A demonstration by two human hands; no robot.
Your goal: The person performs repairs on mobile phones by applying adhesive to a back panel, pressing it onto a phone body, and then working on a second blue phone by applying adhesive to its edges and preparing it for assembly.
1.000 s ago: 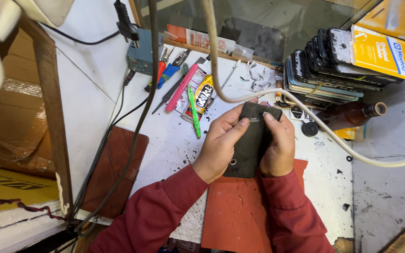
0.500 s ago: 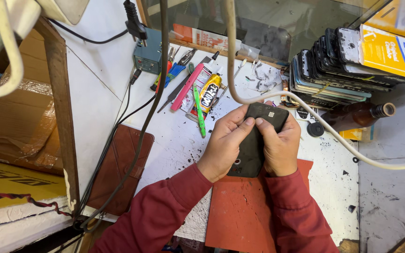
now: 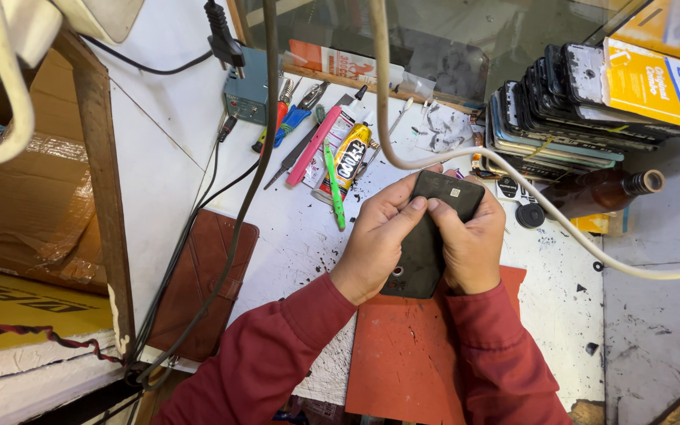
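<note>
Phone: a dark, flat mobile phone (image 3: 426, 236) with its back side up, held lengthwise between both hands above the white worktop (image 3: 293, 236), its lower end over the red mat (image 3: 403, 354)
Phone detail: a small pale square patch sits near the upper end of the back; a small round opening shows near the lower end
Left hand: the left hand (image 3: 375, 244) wraps the phone's left edge, fingers curled beneath, thumb laid across the back and pointing toward the upper middle
Right hand: the right hand (image 3: 474, 244) wraps the phone's right edge, fingers closed around it, thumb tip pressed on the back and touching the left thumb tip
Sleeves: both forearms wear dark red sleeves (image 3: 277, 362)
Mat: red, rectangular, flat on the worktop under the wrists
Cable: a thick white cable (image 3: 513, 181) hangs from the top of the view, curves just beyond the phone's upper end and runs off to the right
Tools: a green-handled tool (image 3: 332, 185), a yellow-and-black glue tube (image 3: 350, 161), a pink-handled tool (image 3: 316, 145) and blue-handled pliers (image 3: 293, 122) lie grouped on the worktop, left of and beyond the hands
Phone stack: a stack of phone bodies and frames (image 3: 560, 118) stands at the upper right, with a yellow box (image 3: 659, 83) on top
Bottle: a brown glass bottle (image 3: 592, 193) lies on its side just right of the hands, a black cap (image 3: 529, 215) beside it
Case: a brown wallet-style case (image 3: 202, 283) lies at the worktop's left edge, crossed by black cords (image 3: 238, 212)
</note>
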